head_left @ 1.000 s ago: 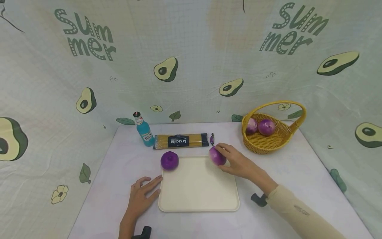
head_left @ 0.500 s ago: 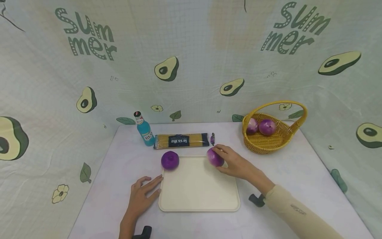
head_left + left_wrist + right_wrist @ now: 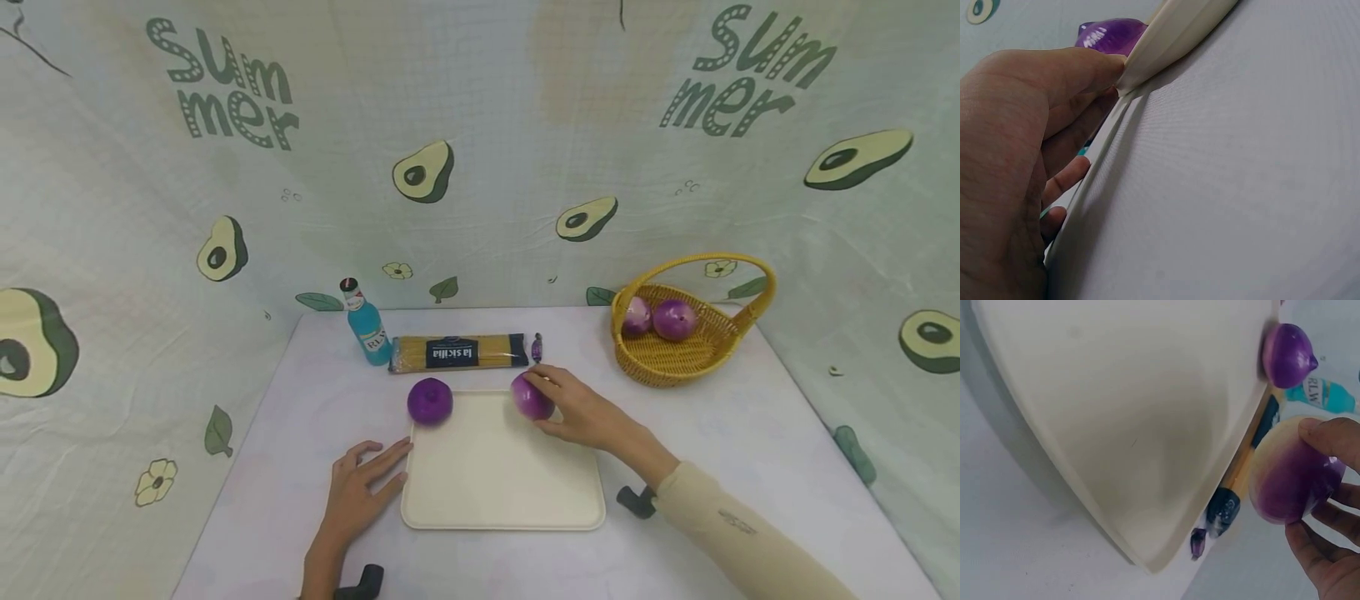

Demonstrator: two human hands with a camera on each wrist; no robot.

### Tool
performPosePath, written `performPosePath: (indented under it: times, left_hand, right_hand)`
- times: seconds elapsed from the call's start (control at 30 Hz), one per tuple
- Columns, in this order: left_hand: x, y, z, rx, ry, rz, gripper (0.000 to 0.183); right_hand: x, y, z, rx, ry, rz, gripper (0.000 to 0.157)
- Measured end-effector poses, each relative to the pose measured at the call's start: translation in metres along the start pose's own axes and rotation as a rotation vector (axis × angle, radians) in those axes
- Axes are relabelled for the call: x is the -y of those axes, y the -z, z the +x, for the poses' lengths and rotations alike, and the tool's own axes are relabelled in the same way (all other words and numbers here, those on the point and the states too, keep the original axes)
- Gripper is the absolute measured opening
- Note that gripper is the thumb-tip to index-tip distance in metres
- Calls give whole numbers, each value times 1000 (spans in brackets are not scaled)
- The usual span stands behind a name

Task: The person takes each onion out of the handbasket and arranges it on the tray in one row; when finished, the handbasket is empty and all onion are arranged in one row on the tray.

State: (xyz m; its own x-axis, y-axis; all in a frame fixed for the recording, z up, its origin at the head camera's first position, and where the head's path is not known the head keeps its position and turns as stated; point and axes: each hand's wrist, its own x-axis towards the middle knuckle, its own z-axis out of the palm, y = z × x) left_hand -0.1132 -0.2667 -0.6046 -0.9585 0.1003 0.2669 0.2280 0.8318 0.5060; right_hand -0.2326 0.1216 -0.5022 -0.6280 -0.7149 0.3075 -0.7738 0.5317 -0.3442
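Note:
In the head view my right hand (image 3: 583, 412) grips a purple onion (image 3: 532, 397) over the far edge of the cream tray (image 3: 502, 528). The right wrist view has this onion (image 3: 1291, 475) between thumb and fingertips, raised off the tray. Another purple onion (image 3: 430, 402) sits at the tray's far left corner. My left hand (image 3: 360, 490) lies beside the tray's left edge, with index finger and thumb touching its rim. The left wrist view puts the thumb against the tray rim (image 3: 1166, 47), fingers loosely bent.
Behind the tray lies a pasta packet (image 3: 465, 352), with a small dark purple thing (image 3: 537, 348) at its right end. A blue bottle (image 3: 369, 332) stands at the back left. At the back right, a wicker basket (image 3: 660, 364) holds two purple onions (image 3: 675, 320).
My right hand has moved slightly left with the onion, along the tray's far edge. The left hand stays at the tray's left edge.

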Motion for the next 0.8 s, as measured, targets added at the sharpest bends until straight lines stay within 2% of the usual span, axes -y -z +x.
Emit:
performPosePath:
  times: [0.23, 0.8]
  left_hand:
    - [-1, 0, 0, -11, -4, 9, 47]
    - [-2, -1, 1, -24, -5, 12, 46]
  right_hand:
    - [2, -2, 3, -11, 27, -4, 74]
    - [5, -9, 9, 15, 6, 14, 72]
